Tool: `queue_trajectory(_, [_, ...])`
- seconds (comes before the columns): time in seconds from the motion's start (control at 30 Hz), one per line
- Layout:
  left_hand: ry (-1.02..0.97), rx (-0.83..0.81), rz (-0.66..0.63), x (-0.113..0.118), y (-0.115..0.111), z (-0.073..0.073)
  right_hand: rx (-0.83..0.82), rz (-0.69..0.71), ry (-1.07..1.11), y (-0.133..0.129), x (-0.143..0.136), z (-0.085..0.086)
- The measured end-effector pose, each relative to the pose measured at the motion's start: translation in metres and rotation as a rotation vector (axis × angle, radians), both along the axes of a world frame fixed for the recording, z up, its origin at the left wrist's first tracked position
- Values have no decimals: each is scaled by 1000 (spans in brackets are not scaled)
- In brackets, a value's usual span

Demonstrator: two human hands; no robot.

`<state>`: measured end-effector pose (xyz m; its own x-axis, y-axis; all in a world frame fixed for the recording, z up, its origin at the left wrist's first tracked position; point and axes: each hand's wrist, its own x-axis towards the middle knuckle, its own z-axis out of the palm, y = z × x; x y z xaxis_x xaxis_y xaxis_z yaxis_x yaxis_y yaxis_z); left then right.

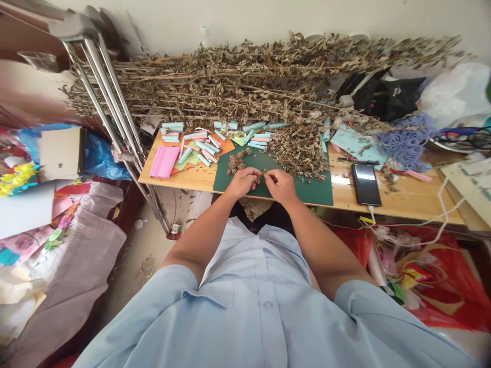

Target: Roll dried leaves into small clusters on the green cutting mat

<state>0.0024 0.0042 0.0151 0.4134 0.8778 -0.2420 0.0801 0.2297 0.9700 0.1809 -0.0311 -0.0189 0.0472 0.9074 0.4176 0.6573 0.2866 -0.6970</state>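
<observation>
Over green mat point(310, 195): hands point(244, 183) point(282, 185) close together, pinching dried plant point(265, 173).

Pale mark point(398, 93) on black bag point(407, 96) — too small, nothing legible

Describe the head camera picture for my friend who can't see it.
A person's left hand and right hand hold a small bit of dried plant over a green mat. Beyond them lie brown clumps and a heap of dry leaves, with long dried stalks behind. A phone lies further right on the wooden table.
</observation>
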Motion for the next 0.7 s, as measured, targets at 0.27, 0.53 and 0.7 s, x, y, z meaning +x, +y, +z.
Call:
queue_trajectory(0.27, [76, 170, -23, 0, -1, -1, 4, 26, -14, 0, 0, 0])
queue_trajectory(0.53, [107, 221, 28, 0, 0, -6, 8, -21, 42, 0, -1, 3])
queue_trajectory(0.7, [94, 225, 47, 1, 2, -14, -17, -34, 66, 0, -1, 3])
